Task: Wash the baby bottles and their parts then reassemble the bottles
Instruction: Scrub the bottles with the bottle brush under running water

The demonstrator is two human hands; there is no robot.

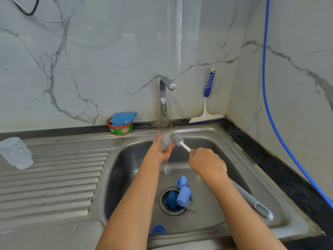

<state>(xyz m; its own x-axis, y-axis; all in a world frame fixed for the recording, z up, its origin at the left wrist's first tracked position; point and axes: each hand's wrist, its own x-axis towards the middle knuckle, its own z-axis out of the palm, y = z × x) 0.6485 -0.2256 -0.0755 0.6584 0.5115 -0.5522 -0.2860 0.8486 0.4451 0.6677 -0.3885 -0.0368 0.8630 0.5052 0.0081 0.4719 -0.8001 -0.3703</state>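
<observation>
**Scrubbing a clear piece under the tap; most parts not yet washed**

At far left a clear bottle body lies tilted on the ribbed drainboard, beaded with water. It looks already rinsed, though that is a judgement. Against the back wall sits a green soap tub with a blue cloth on top.

Over the sink, the left hand cups a clear plastic piece, fingers curled under it, just below the thin stream from the tap. Whether it is a bottle body or a cover I cannot tell. The right hand is clenched round the white stem of a small bottle brush, its bristle head touching the piece's mouth.

Below them in the sink lie a clear teat, two light-blue caps at the drain, and a blue ring near the front wall. A grey-handled brush lies along the right side.

The step is washing, and reassembly is far off. Next, the brush head likely needs to be pushed inside and twisted while the left hand keeps the slippery piece steady.
</observation>
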